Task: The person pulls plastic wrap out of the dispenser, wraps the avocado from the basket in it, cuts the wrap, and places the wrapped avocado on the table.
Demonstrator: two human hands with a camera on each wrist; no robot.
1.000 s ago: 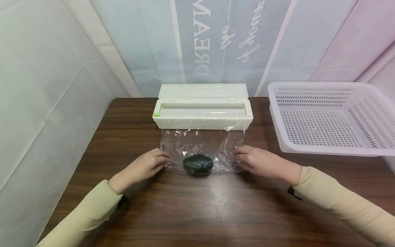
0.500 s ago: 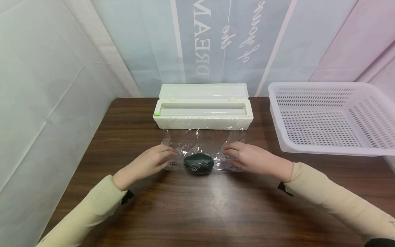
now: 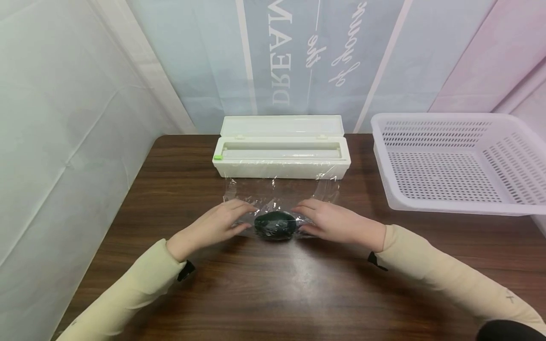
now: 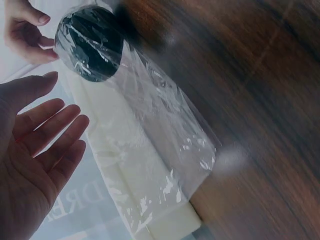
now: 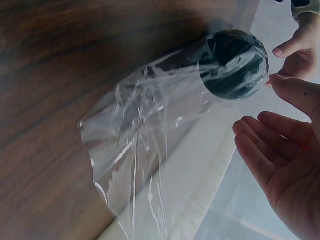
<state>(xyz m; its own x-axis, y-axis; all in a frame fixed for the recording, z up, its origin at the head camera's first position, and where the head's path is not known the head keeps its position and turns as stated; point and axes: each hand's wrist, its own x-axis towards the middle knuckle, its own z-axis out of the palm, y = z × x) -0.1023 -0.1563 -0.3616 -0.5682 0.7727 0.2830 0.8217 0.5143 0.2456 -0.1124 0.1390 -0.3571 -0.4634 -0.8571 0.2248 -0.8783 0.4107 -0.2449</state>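
A dark green avocado (image 3: 275, 225) lies on the table under clear plastic wrap (image 3: 273, 192). The wrap runs back from it to a white dispenser box (image 3: 281, 169), whose lid stands raised with the roll showing inside. My left hand (image 3: 217, 222) is at the avocado's left end, fingers loosely bent and thumb apart, holding nothing. Opposite it, my right hand (image 3: 337, 221) is at the right end in a like pose. Both wrist views show the fingers spread with nothing between them. Whether any fingertip touches the wrap is hard to tell.
A white perforated basket (image 3: 452, 206) sits at the right rear of the brown wooden table (image 3: 273, 293). Behind the table hangs a pale blue cloth (image 3: 204, 61) with printed lettering. A white cloth (image 3: 64, 142) covers the left side.
Both hands have let go of the wrap's side edges and moved inward to the avocado's two ends. The avocado, dispenser box and basket stay about where they were.
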